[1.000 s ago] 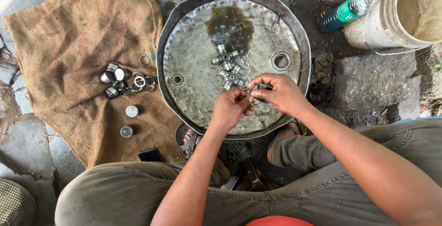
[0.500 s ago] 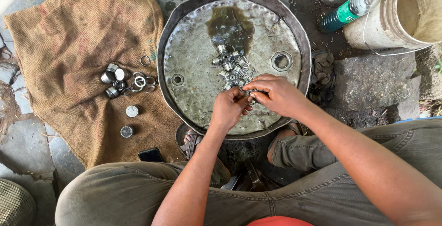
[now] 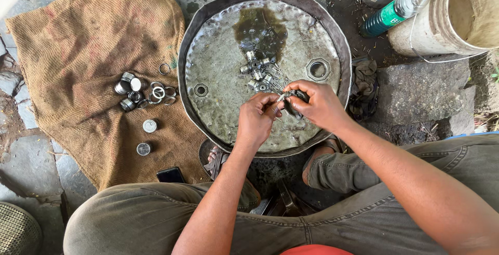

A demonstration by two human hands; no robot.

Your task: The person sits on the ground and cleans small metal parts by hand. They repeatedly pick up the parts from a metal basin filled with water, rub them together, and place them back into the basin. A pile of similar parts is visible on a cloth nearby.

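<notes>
Both hands are meeting over the 5 o'clock sector of the round metal pan (image 3: 218,63): the right hand (image 3: 319,104) is curling its fingers around a small dark metal part (image 3: 294,99), and the left hand (image 3: 257,120) is pinching at the same part from the 9 o'clock side, fingertips pressed together on it. Compared with half a second ago, the hands are sitting slightly nearer the pan's near rim and the part is showing more clearly between them, so the handling appears to be continuing on one piece and not changing pieces. At 12 o'clock from the grip, one wet cluster of small metal pieces (image 3: 258,72) is lying in dark liquid; its count cannot be told. At 9 o'clock, on the burlap cloth (image 3: 88,42), one group of rings and caps (image 3: 145,93) is lying, with two separate round caps (image 3: 149,125) below it. At 2 o'clock, one green bottle (image 3: 397,10) and one pale bucket (image 3: 457,21) are standing.
</notes>
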